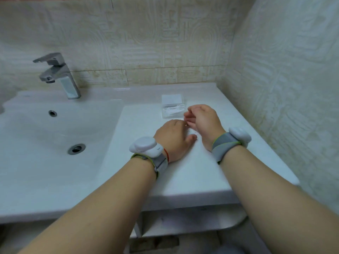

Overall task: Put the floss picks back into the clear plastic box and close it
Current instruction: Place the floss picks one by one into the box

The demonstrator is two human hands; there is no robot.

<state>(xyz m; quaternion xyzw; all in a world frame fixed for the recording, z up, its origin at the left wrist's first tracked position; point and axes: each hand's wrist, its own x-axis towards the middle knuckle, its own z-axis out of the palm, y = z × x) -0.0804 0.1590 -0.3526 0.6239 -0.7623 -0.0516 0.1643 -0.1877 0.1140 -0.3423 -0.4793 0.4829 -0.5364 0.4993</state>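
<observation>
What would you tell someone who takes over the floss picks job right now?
Left hand: palm down on the counter, fingers bent to the surface; cannot tell if it pinches anything.
Right hand: beside the box, fingers curled; what it holds is hidden.
Clear plastic box: open, lid up, with some floss picks inside.
Left to do: check the blurred white patch between the hands for picks, put any in, close the lid.

Glossy counter [183, 171]; box [172, 99] apparently clear plastic.
</observation>
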